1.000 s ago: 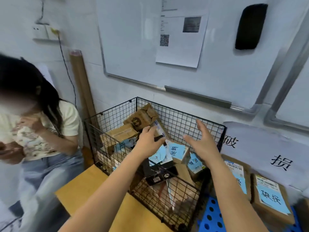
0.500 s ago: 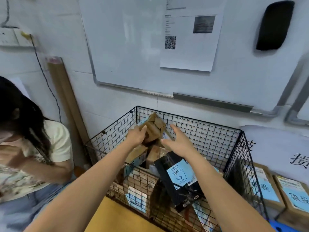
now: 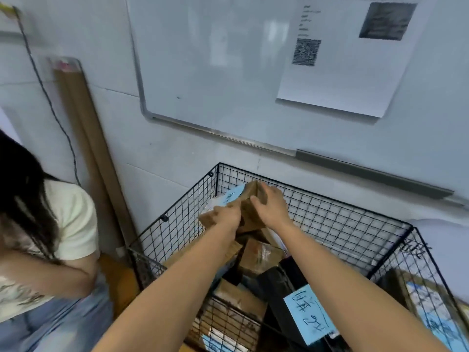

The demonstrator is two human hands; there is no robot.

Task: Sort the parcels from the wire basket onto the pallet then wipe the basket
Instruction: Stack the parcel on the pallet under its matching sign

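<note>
Parcels (image 3: 258,255) are heaped in the wire basket (image 3: 317,196), highest toward its far left corner. There both hands hold one brown cardboard box (image 3: 250,212) atop the pile: the left hand (image 3: 225,217) grips its near left edge, the right hand (image 3: 271,207) curls over its right side. A black parcel (image 3: 284,288) with a blue handwritten note (image 3: 308,313) lies nearer, beneath the right forearm. A seated person (image 3: 71,224) crowds the basket's left side, a cardboard tube (image 3: 86,123) leaning on the wall behind. Labelled boxes (image 3: 431,308) sit past the basket's right wall; a whiteboard (image 3: 215,72) with a printed sheet (image 3: 342,59) hangs above.

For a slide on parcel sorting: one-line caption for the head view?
Head view: left hand and right hand grip a brown parcel atop the pile in the wire basket.
</note>
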